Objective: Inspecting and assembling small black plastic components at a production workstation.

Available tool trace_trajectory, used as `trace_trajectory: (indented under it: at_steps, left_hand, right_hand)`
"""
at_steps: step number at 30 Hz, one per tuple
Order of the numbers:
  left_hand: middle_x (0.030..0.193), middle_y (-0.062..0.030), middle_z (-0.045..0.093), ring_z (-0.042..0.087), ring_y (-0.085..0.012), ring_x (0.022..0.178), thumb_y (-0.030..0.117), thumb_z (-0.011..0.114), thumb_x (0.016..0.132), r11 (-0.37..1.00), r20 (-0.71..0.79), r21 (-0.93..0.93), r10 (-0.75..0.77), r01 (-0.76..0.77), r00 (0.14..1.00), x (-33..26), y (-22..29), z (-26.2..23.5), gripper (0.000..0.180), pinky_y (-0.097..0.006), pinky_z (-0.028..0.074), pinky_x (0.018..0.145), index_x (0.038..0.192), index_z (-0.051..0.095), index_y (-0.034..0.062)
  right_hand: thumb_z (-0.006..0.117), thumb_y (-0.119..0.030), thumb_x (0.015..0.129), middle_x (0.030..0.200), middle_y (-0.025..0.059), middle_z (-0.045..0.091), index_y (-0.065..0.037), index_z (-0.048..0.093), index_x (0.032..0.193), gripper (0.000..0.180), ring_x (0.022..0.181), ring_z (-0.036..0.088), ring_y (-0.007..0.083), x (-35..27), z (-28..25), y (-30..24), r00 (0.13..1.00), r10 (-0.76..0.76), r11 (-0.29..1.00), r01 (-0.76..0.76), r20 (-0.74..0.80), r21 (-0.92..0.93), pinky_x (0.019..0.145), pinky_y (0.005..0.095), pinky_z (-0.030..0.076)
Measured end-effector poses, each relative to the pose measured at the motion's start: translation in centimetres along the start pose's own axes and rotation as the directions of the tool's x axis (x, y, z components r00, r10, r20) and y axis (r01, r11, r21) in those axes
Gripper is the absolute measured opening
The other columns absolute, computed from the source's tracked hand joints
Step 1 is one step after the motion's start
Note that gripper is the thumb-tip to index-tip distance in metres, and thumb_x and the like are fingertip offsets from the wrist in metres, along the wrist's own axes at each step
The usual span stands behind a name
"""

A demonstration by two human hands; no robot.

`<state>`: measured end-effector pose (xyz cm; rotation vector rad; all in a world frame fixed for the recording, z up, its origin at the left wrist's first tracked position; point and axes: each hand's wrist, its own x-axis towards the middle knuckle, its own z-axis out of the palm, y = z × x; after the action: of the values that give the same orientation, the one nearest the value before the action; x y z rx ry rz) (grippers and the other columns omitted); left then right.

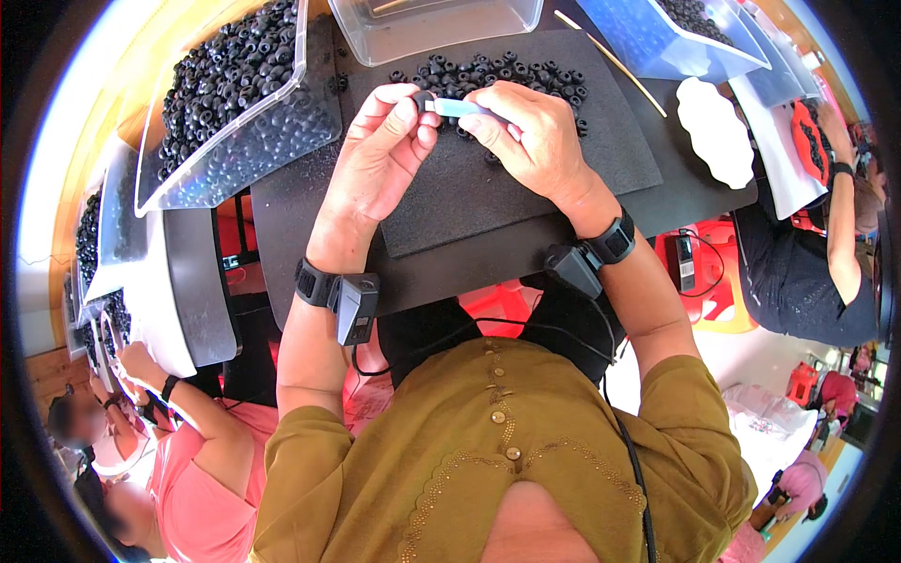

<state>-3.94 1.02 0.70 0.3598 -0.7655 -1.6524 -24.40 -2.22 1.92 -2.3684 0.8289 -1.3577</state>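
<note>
Above a dark mat (450, 211) on the table, my left hand (375, 155) pinches a small black hollow rubber-like part (423, 98) between thumb and fingertips. My right hand (540, 141) is closed round a slim light-blue tool (454, 108). The tool's pale tip meets the black part; its exact shape is too small to make out. Just beyond my hands, a loose pile of similar black parts (563, 83) lies on the mat, partly hidden by my right hand.
A clear bin (324, 117) heaped with black parts stands at the left. Another clear bin (375, 47) is at the back, with a thin wooden stick (624, 70), a bluish bin (648, 52) and a white wavy-edged piece (713, 131) to the right. Co-workers sit on both sides.
</note>
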Motion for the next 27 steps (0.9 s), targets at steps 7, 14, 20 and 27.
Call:
trace_trajectory:
  at_steps: [7, 14, 20, 27]
  left_hand:
    - [0.101, -0.0055, 0.063, 0.062, -0.0142, 0.092, 0.011, 0.059, 0.099, 1.0, -0.044, 0.013, -0.007, 0.008, 0.999, 0.0, -0.2, 0.2, 0.014, -0.025, 0.055, 0.082, 0.111, 0.063, 0.0052]
    - [0.102, -0.0064, 0.065, 0.062, -0.0145, 0.092, 0.011, 0.061, 0.098, 0.997, 0.057, 0.048, -0.07, 0.067, 0.996, -0.5, 0.1, 0.5, 0.013, -0.025, 0.053, 0.081, 0.11, 0.063, 0.0059]
    - [0.083, -0.0003, 0.067, 0.061, -0.0068, 0.069, 0.006, 0.068, 0.092, 0.729, 0.04, 0.646, 0.262, -0.225, 0.964, -0.9, 4.4, 2.7, 0.01, -0.019, 0.047, 0.06, 0.102, 0.067, 0.0057]
    - [0.095, -0.004, 0.071, 0.064, -0.0134, 0.084, 0.014, 0.073, 0.085, -0.389, 0.25, 0.921, 0.604, 0.006, 0.757, 0.9, 15.9, 0.6, 0.019, -0.028, 0.051, 0.075, 0.104, 0.075, 0.0131]
  right_hand:
    - [0.071, -0.019, 0.088, 0.076, 0.0094, 0.063, 0.001, 0.068, 0.094, 0.021, 0.055, 0.055, 0.0201, -0.2, -0.2, 0.2, 0.999, -0.045, 0.999, 0.045, -0.003, -0.003, 0.052, 0.0313, 0.044]
    - [0.067, -0.024, 0.091, 0.073, 0.0106, 0.062, -0.005, 0.068, 0.09, 0.018, 0.059, 0.059, 0.0285, 0.5, 0.3, 0.3, 0.977, 0.094, 0.995, -0.099, -0.189, -0.018, 0.054, 0.0371, 0.046]
    - [0.067, -0.023, 0.092, 0.072, 0.0113, 0.061, -0.003, 0.067, 0.091, 0.02, 0.057, 0.058, 0.0258, 0.1, 0.4, 1.0, 0.973, 0.1, 0.994, -0.106, -0.207, -0.019, 0.054, 0.0353, 0.045]
    - [0.066, -0.025, 0.093, 0.071, 0.0094, 0.061, -0.004, 0.067, 0.091, 0.021, 0.055, 0.057, 0.0258, 0.6, 0.2, 0.9, 0.967, 0.067, 0.993, -0.088, -0.247, -0.074, 0.053, 0.0352, 0.045]
